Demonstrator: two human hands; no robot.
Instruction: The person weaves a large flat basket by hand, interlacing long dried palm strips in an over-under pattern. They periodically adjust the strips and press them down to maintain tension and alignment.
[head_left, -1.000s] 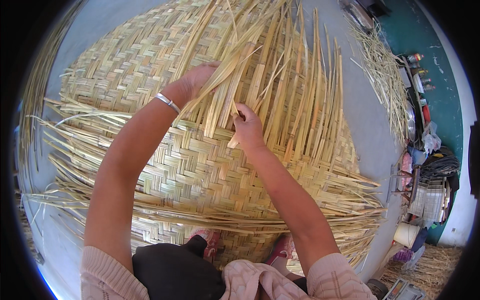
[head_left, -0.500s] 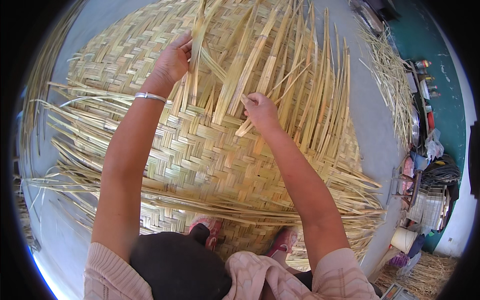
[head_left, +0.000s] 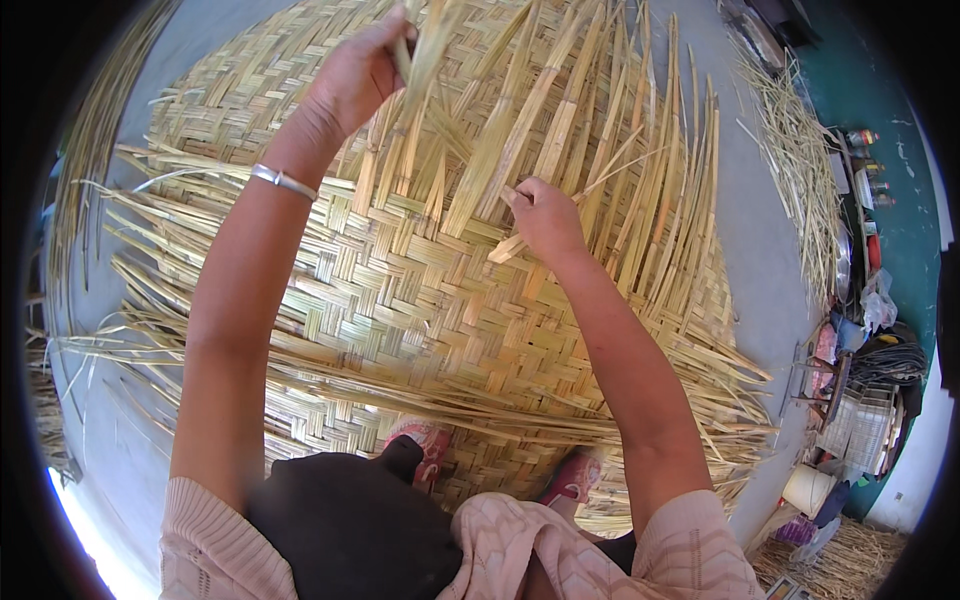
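Note:
A large mat [head_left: 440, 330] woven from flat, pale yellow-green split reeds spreads under my arms. At its far side my left hand [head_left: 362, 72] is raised, fingers closed round a flat reed strip [head_left: 430, 50] that is blurred by motion. Lower and to the right, my right hand [head_left: 548, 218] pinches the end of another reed strip [head_left: 513, 196], just above the weave. Beside it lies a loose strip end [head_left: 506, 250]. Unwoven strips [head_left: 640, 190] fan out from the weave toward the far right, lying over the mat.
Long loose reeds lie on the grey floor at the left [head_left: 90, 150] and right [head_left: 795, 170]. Cut strip ends fringe the mat's left and right sides. My shoes [head_left: 574, 476] stand on the mat. A crate [head_left: 858, 425] and a white bucket [head_left: 808, 488] sit at the right.
My left hand has lifted up and away, pulling its strip with it. My right hand keeps its pinch near the same spot on the mat. The whole view has shifted slightly.

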